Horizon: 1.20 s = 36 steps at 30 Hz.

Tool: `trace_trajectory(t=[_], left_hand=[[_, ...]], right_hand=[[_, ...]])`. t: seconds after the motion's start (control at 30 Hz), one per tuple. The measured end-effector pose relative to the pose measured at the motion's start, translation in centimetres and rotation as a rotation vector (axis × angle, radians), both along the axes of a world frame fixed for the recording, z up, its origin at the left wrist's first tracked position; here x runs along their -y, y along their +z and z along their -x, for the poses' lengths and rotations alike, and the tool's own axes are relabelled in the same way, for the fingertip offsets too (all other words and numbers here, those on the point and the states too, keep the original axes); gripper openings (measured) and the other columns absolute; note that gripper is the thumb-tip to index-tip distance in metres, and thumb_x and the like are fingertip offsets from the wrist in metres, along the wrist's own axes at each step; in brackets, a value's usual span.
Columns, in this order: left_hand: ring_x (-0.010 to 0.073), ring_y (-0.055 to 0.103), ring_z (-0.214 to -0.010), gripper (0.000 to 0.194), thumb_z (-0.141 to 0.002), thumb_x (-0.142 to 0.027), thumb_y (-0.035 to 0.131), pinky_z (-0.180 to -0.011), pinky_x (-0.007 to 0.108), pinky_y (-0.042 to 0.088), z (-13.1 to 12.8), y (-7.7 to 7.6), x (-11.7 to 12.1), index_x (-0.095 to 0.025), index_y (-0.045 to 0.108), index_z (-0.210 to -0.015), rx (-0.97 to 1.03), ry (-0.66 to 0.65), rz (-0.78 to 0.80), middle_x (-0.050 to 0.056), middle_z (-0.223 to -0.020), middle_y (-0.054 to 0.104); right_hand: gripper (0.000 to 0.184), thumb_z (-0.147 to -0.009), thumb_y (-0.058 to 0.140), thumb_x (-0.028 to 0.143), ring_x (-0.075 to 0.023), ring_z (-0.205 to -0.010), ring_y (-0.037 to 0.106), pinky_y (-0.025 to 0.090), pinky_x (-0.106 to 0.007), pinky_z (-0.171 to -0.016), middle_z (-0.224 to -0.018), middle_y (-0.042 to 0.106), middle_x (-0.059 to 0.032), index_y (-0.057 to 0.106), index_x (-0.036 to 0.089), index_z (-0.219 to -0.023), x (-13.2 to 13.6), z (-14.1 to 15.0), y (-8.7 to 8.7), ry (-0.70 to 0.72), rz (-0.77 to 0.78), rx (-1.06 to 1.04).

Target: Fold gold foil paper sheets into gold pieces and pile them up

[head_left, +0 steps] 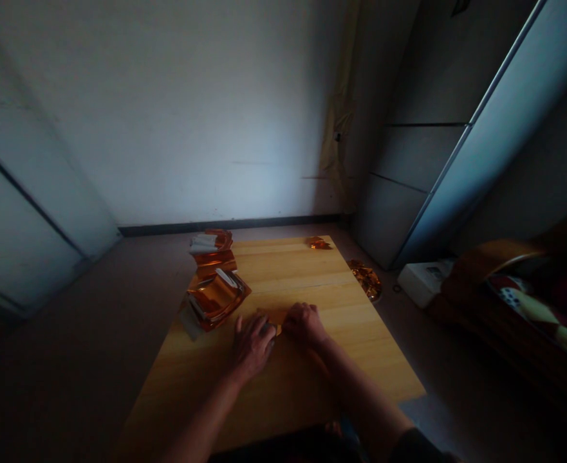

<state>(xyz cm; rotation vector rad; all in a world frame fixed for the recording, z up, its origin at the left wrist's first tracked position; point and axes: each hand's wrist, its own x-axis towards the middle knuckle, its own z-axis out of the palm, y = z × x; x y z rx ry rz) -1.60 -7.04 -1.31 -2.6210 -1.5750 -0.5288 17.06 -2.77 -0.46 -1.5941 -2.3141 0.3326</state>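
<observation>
A small piece of gold-orange foil paper (278,329) lies low on the wooden table between my two hands, mostly covered by the fingers. My left hand (254,342) rests over its left side, fingers bent and pressing it on the tabletop. Curled into a pinch, my right hand (306,323) grips the right end of the same piece. Just beyond my left hand is a loose stack of shiny copper-coloured foil sheets (215,297), some with white undersides. The image is dim, so the foil's folds cannot be made out.
The wooden table (283,273) carries another foil sheet (215,260), more foil (212,240) at the far left corner, and a small foil piece (318,243) far right. Beside the right edge sits a heap of foil (366,280). A white box (423,283) and wooden seat (490,260) stand right.
</observation>
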Motion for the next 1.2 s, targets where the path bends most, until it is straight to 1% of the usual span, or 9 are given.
trace_trajectory(t=[0.17,0.27,0.33,0.47,0.67,0.83,1.03,1.2], left_hand=[[0.0265,0.045,-0.123,0.020,-0.084,-0.017,0.045,-0.106,0.062,0.020,0.08,-0.42,0.01,-0.024,0.060,-0.095,0.014,-0.001,-0.010,0.009,-0.125,0.057],[0.0267,0.044,-0.125,0.021,-0.084,-0.017,0.045,-0.106,0.062,0.020,0.15,-0.61,0.14,-0.024,0.059,-0.098,0.019,-0.003,-0.004,0.009,-0.126,0.057],[0.0265,0.043,-0.126,0.022,-0.085,-0.018,0.046,-0.106,0.062,0.019,0.24,-0.67,0.22,-0.025,0.059,-0.101,0.016,-0.012,-0.005,0.008,-0.127,0.056],[0.0277,0.042,-0.127,0.026,-0.085,-0.026,0.049,-0.106,0.064,0.019,0.50,-0.69,0.22,-0.032,0.060,-0.109,-0.004,-0.027,-0.001,0.007,-0.130,0.053],[0.0286,0.041,-0.127,0.026,-0.085,-0.030,0.051,-0.106,0.065,0.018,0.70,-0.63,0.18,-0.033,0.062,-0.109,-0.024,-0.044,0.012,0.007,-0.133,0.051],[0.0293,0.039,-0.128,0.022,-0.085,-0.032,0.052,-0.106,0.065,0.016,0.59,-0.46,0.31,-0.032,0.064,-0.104,-0.027,-0.037,0.000,0.007,-0.134,0.051],[0.0296,0.040,-0.128,0.022,-0.085,-0.033,0.052,-0.105,0.067,0.017,0.43,0.02,0.33,-0.033,0.064,-0.104,-0.041,-0.028,0.033,0.008,-0.134,0.051],[0.0299,0.040,-0.128,0.021,-0.086,-0.035,0.051,-0.105,0.066,0.017,0.56,-0.22,0.24,-0.033,0.064,-0.103,-0.039,-0.031,0.026,0.008,-0.133,0.051]], right_hand=[[0.011,-0.080,0.063,0.031,-0.0164,-0.086,0.055,0.030,-0.028,-0.076,-0.089,0.065,-0.0024,0.070,0.023,-0.082,-0.24,0.27,-0.47,-0.040,0.007,0.014],[0.010,-0.079,0.064,0.031,-0.0171,-0.088,0.055,0.029,-0.028,-0.075,-0.089,0.065,-0.0027,0.070,0.023,-0.081,-0.25,0.38,-0.45,-0.051,0.017,0.002],[0.009,-0.078,0.065,0.030,-0.0175,-0.088,0.056,0.029,-0.029,-0.075,-0.090,0.065,-0.0027,0.070,0.023,-0.081,-0.15,0.48,-0.25,-0.059,0.025,-0.002],[0.008,-0.078,0.065,0.029,-0.0178,-0.089,0.055,0.029,-0.029,-0.074,-0.090,0.066,-0.0025,0.070,0.023,-0.082,0.07,0.60,0.12,-0.074,0.024,0.002],[0.010,-0.080,0.063,0.031,-0.0171,-0.087,0.055,0.029,-0.029,-0.074,-0.090,0.065,-0.0026,0.069,0.023,-0.082,0.05,0.54,-0.14,-0.060,0.009,0.019],[0.010,-0.079,0.060,0.027,-0.0169,-0.087,0.055,0.029,-0.029,-0.075,-0.089,0.065,-0.0026,0.069,0.023,-0.081,0.03,0.70,-0.48,-0.076,-0.005,0.001],[0.015,-0.080,0.055,0.021,-0.0170,-0.088,0.057,0.031,-0.028,-0.076,-0.089,0.067,-0.0032,0.070,0.023,-0.081,0.31,0.70,-0.06,-0.098,0.007,-0.026],[0.020,-0.077,0.054,0.015,-0.0166,-0.089,0.059,0.032,-0.028,-0.079,-0.090,0.068,-0.0019,0.071,0.025,-0.080,0.22,0.47,-0.30,-0.099,0.025,-0.083]])
